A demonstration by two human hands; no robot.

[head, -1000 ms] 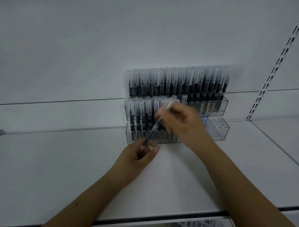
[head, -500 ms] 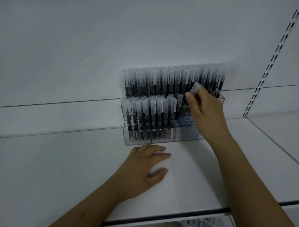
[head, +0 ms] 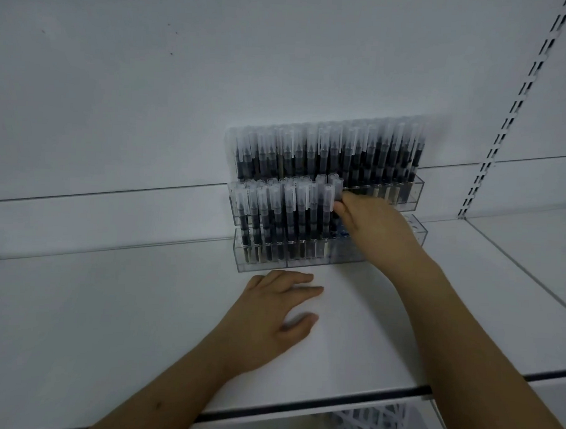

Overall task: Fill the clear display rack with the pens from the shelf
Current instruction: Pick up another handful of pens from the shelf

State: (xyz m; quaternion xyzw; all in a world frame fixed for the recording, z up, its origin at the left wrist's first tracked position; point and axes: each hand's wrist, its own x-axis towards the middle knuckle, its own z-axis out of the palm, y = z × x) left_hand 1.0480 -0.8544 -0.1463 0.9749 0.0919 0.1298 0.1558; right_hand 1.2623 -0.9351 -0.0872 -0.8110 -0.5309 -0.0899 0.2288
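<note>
- Right hand [head: 376,231] has dropped from the rack's [head: 414,228] top tier to mid-frame, fingers pinching a pen [head: 336,192] into the lower row.
- Left hand [head: 272,314] stays flat on the shelf [head: 108,320], fingers released.

The scene is dim, with a flat, cool grey-blue cast and no visible lamp. The white shelf [head: 108,320] looks dull grey. Below the left hand [head: 271,314] on the shelf lies a faint, soft shadow. The right hand [head: 372,228], at the shelf's rear, is slightly smeared by motion. The shelf's front edge bows, a wide-angle distortion. No strong glare shows anywhere.
</note>
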